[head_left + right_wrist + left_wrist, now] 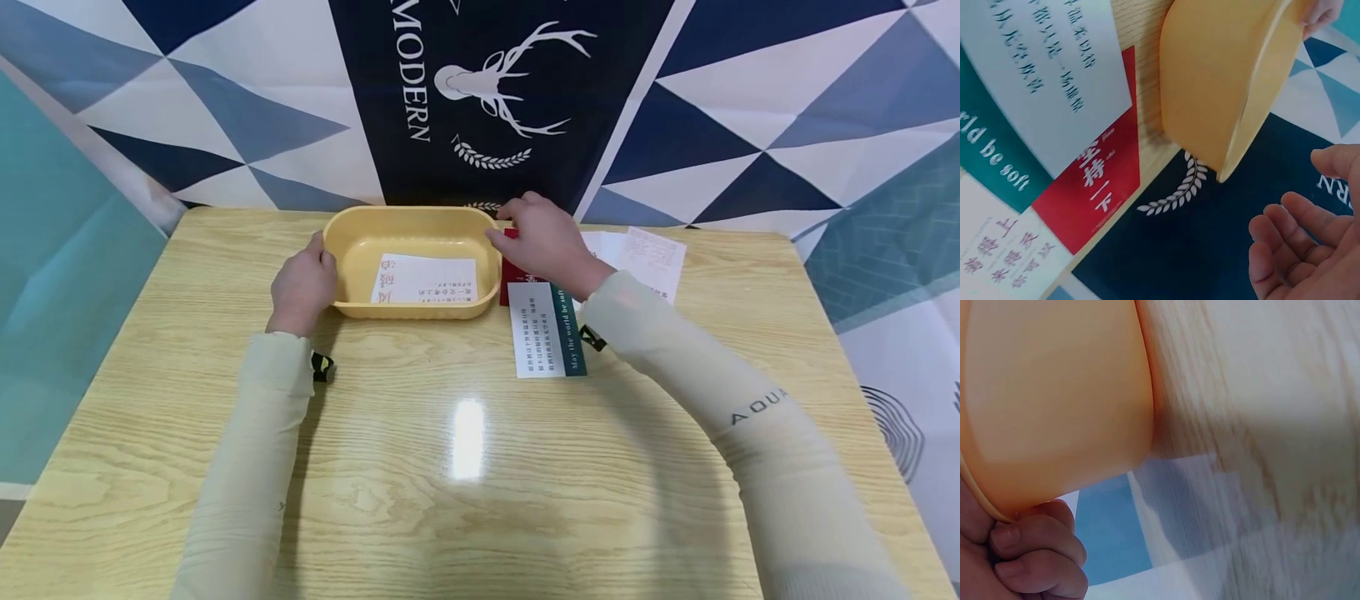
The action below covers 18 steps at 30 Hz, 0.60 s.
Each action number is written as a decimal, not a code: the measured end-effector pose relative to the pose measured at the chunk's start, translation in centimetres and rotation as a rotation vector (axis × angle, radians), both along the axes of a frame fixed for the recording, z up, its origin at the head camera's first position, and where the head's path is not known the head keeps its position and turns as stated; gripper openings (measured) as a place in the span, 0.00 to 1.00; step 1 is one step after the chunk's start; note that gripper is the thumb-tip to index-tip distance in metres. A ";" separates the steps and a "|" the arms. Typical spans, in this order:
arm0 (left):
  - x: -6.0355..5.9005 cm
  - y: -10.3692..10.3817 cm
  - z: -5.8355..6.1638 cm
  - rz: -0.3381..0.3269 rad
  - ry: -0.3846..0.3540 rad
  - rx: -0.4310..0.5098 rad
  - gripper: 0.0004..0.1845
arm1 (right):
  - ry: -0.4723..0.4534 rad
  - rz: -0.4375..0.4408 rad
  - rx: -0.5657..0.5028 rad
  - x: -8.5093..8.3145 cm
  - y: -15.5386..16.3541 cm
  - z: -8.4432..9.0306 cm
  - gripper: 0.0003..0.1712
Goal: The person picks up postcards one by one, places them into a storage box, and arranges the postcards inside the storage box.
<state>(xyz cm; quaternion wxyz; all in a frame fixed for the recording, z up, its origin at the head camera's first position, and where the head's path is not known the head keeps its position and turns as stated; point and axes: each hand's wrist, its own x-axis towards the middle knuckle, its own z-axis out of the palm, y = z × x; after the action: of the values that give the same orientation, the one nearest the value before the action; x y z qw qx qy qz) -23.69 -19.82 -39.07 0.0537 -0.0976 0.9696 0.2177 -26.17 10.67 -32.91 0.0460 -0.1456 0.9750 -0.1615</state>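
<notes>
Gripping the yellow tub's (412,242) left rim, left hand (302,283) fingers (1035,547) curl at its edge. Right hand (543,242) hovers beside the right rim, fingers (1291,231) loosely spread, holding nothing. Tub sits on tabletop (465,467), white card (425,279) inside; red card (1094,187) beside.

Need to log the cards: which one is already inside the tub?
The white card with red characters lies flat in the yellow tub. The green-edged card, red card and white sheets lie on the table right of it.
</notes>
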 end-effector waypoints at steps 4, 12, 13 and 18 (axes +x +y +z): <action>0.0 -0.1 0.0 -0.002 -0.007 0.001 0.28 | -0.024 -0.059 -0.002 0.5 1.0 -0.1 0.30; 0.1 -0.2 0.1 -0.008 -0.014 -0.007 0.28 | -0.059 -0.121 -0.034 1.7 2.5 -0.6 0.30; 0.1 -0.2 0.1 -0.009 -0.013 -0.006 0.29 | -0.061 -0.129 -0.041 1.8 2.7 -0.6 0.31; 0.1 -0.1 0.1 -0.016 -0.007 -0.004 0.29 | -0.070 -0.175 -0.071 2.3 3.9 -0.6 0.32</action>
<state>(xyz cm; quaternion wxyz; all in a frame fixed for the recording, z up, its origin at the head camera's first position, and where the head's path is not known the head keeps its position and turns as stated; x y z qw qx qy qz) -23.54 -19.89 -38.98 0.0589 -0.0908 0.9706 0.2151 -23.83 14.55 -33.51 0.0604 -0.0557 0.9755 -0.2042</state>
